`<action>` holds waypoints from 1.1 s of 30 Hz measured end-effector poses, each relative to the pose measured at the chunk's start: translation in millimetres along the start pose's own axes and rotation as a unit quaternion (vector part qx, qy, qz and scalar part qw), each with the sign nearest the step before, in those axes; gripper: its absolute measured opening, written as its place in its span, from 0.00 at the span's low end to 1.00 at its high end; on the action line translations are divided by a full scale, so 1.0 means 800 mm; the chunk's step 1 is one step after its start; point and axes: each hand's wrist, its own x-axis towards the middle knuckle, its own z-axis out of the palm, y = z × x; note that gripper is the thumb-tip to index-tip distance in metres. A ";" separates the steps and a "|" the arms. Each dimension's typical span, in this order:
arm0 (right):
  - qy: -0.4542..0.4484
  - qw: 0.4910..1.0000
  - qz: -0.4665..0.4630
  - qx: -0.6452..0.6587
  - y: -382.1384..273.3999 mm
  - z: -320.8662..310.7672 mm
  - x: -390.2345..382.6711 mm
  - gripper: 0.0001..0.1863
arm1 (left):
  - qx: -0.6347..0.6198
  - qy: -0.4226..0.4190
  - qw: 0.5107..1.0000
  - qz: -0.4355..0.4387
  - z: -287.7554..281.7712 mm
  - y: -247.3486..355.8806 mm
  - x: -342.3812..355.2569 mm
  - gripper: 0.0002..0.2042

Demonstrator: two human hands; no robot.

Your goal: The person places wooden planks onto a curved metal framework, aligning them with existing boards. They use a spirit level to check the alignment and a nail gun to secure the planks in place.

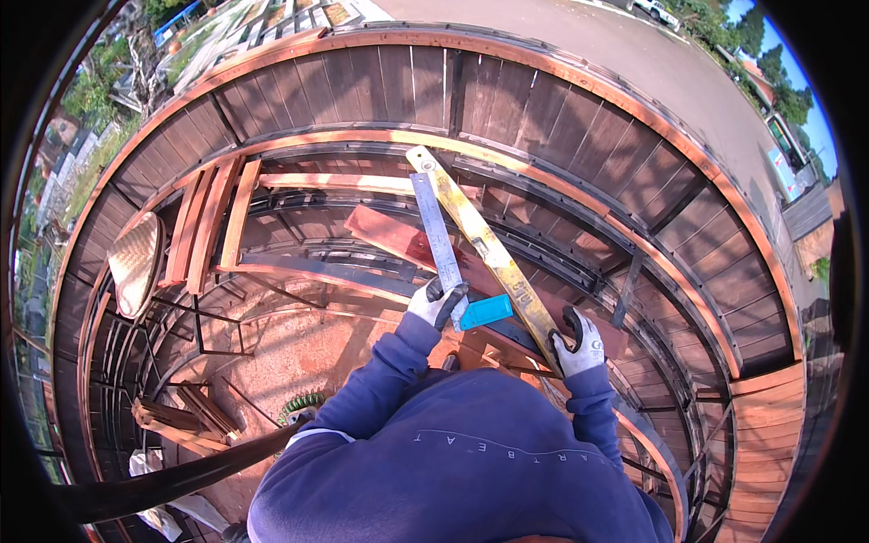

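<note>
My left hand [436,304], in a white and dark work glove, is closed around the lower end of a try square [434,222]. Its steel blade points away from me and its teal stock [487,311] sticks out to the right. My right hand [579,346], gloved alike, grips the near end of a worn yellow spirit level [493,249]. The level slants away to the left, its far end close to the tip of the square's blade. Under both tools lies a reddish-brown board [385,231], partly covered by them; whether they touch it I cannot tell.
Curved tiers of dark metal framing and a plank wall [507,100] surround me. Wooden slats [213,226] rest at the left beside a woven straw hat [136,262]. Lower left are stacked wood pieces [181,423] and a green coiled hose [304,404]. A dark bar [181,475] crosses the lower left.
</note>
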 end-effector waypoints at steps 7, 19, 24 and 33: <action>0.077 0.990 0.114 -0.020 0.000 -0.061 -0.072 0.30 | -0.144 -0.046 0.988 -0.035 0.058 -0.018 0.069 0.13; 0.136 0.963 0.204 -0.111 -0.027 -0.086 -0.145 0.33 | 0.159 -0.104 0.982 0.010 0.003 -0.084 0.137 0.15; -0.012 0.980 0.101 -0.169 -0.048 -0.038 -0.075 0.43 | -0.097 -0.051 0.993 -0.039 0.011 -0.034 0.099 0.11; -0.027 0.990 0.111 -0.085 -0.025 0.000 -0.031 0.38 | 0.159 -0.010 0.987 0.003 -0.124 0.007 0.115 0.14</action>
